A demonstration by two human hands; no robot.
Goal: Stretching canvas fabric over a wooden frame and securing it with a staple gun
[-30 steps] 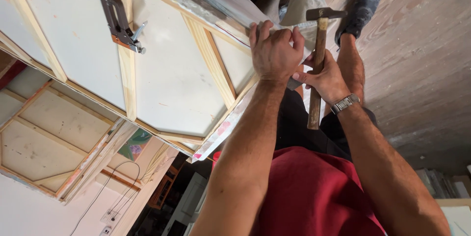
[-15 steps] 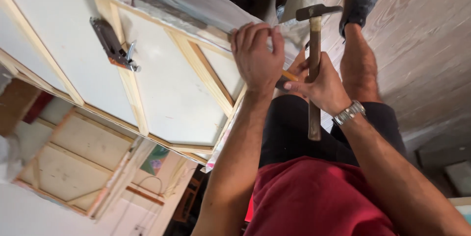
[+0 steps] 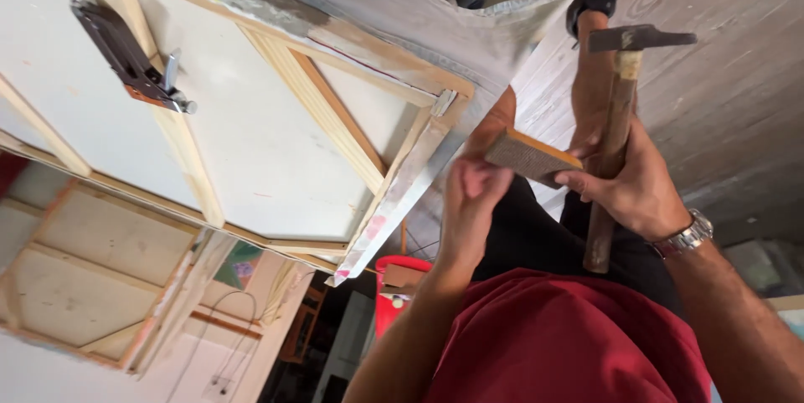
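The right hand (image 3: 636, 189) grips a wooden-handled hammer with a dark steel head (image 3: 615, 118), its fingers also pinching a small flat brown box (image 3: 529, 156). The left hand (image 3: 473, 202) has its fingers curled shut just beside that box, near the corner of a pale wooden stretcher frame with canvas (image 3: 335, 110).

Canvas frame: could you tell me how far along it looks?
Done: grey canvas is folded over one corner of the wooden frame. In hand: the right hand holds a hammer and a small brown box; the left hand pinches at that box. Left: the canvas edge nearest the hands looks loose, probably unfastened.
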